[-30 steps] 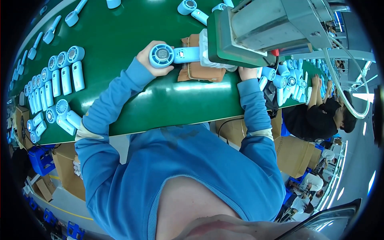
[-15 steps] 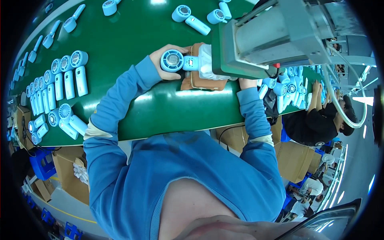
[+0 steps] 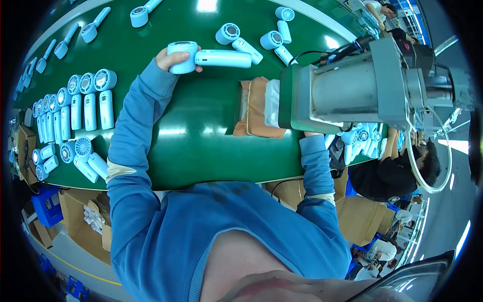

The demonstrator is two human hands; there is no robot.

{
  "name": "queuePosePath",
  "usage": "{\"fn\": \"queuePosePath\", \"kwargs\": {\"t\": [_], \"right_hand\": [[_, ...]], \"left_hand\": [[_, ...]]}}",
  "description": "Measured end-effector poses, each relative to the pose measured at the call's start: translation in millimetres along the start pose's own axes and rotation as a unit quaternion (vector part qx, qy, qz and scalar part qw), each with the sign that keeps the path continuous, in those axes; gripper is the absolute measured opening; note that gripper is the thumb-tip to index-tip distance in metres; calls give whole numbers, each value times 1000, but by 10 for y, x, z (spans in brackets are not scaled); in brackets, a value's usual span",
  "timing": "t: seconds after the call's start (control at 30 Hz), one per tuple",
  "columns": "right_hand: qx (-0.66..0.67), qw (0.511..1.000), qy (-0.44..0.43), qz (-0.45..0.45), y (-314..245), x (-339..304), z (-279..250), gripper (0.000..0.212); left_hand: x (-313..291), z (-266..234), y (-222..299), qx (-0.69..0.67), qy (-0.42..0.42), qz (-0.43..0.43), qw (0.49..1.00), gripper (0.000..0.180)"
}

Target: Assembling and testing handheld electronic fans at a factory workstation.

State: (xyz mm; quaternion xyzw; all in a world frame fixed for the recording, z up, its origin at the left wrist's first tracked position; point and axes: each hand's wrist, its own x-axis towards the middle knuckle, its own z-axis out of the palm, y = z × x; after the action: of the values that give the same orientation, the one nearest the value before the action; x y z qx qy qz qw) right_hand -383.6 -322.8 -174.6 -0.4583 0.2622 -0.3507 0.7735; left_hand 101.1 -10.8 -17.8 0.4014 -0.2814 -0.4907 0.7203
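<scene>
My left hand [image 3: 164, 60] is closed round the head of a light-blue handheld fan [image 3: 224, 58], held above the green table. The fan's handle points right, with its narrow side showing. Of my right hand [image 3: 311, 134] only a little shows beside the press; its fingers are hidden behind the machine. The press [image 3: 347, 93] is a grey cylinder machine with a green plate [image 3: 288, 98] and a white pad [image 3: 272, 103]. Against the pad sits a block covered in brown cloth [image 3: 259, 110], with no fan on it.
Rows of light-blue fans [image 3: 89, 110] lie at the left of the table [image 3: 201, 156]. More fans [image 3: 228, 33] lie at the far side, and a pile of fans [image 3: 359, 141] lies right of the press. Cardboard boxes [image 3: 359, 216] stand below. A co-worker in black [image 3: 380, 176] is at the right.
My left hand has lifted the fan off the brown cloth block and carried it away and to the left, turning it on its side. The view has shifted a little.
</scene>
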Motion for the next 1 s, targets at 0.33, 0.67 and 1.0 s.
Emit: {"fn": "queuePosePath", "kwargs": {"t": [0.33,0.67,1.0], "right_hand": [[379,922,-23,75,135,-230,34,63],[325,945,-27,10,-19,-24,187,65],[-711,669,98,-193,-295,75,919,46]], "left_hand": [[1317,-899,-507,369,302,240,846,72],[1556,-723,-750,570,30,301,764,76],[-383,155,-86,337,32,251,907,58]]}}
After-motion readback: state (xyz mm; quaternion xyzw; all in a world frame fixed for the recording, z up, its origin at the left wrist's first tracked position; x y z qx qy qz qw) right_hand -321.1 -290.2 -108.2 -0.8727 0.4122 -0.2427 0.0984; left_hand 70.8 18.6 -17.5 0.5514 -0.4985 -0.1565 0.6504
